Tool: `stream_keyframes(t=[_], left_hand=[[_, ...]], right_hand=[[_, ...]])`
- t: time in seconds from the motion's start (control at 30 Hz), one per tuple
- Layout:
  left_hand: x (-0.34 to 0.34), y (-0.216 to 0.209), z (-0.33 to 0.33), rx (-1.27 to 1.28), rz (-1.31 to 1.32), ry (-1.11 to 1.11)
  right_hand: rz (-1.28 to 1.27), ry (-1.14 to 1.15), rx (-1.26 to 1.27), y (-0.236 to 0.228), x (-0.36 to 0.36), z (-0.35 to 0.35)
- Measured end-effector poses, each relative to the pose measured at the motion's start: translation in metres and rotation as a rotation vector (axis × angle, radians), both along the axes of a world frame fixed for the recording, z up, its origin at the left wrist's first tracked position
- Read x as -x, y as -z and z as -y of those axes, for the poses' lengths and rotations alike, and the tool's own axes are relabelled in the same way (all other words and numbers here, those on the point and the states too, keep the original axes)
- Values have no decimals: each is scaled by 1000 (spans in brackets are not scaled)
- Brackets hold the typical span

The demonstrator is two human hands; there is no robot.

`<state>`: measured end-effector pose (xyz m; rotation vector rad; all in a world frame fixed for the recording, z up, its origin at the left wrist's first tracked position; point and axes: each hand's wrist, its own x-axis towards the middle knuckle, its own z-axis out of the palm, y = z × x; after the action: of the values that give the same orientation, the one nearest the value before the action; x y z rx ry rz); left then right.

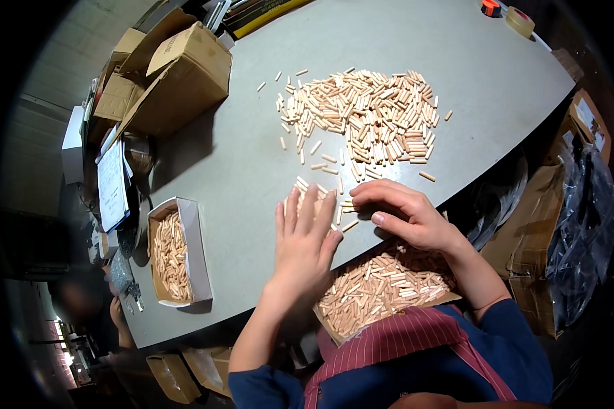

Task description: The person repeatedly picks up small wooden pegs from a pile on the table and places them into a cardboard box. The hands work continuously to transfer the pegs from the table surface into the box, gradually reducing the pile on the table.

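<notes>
My left hand (303, 242) lies palm down near the table's front edge, fingers outstretched over a few wooden dowel pins (307, 185). Its fingertips are slightly blurred. Facing it, my right hand (416, 221) is loosely curved, thumb apart from the fingers, beside some loose pins (348, 225); nothing shows in its grasp. Farther back on the table spreads a large heap of short pale wooden dowel pins (382, 116), with stray ones around it. Below my hands, against my striped apron, a cardboard box (334, 334) is filled with the same pins, partly hidden by my right forearm.
On the grey table (252, 160), a white carton (196, 252) holding pins stands at the left. Behind it are a large open cardboard box (191, 82) and a clipboard (113, 184). Tape rolls (519, 22) lie far right. Another person's arm (121, 324) shows at the left edge.
</notes>
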<state>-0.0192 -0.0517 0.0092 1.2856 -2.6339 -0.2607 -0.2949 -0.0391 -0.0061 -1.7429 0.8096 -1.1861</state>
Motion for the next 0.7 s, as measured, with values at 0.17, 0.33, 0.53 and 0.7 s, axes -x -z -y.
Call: stream_keyframes(t=[0.17, 0.33, 0.53, 0.7], left_hand=[[-16, -1, -15, 8, 34, -183], [-11, -4, -15, -1, 70, -273], [-4, 1, -7, 18, 72, -204], [-3, 0, -4, 34, 59, -69]], right_hand=[[-14, 57, -22, -3, -1, -4], [168, 99, -132, 4, -7, -5], [243, 81, -212, 3, -10, -7], [176, 104, -177, 4, -10, -7]])
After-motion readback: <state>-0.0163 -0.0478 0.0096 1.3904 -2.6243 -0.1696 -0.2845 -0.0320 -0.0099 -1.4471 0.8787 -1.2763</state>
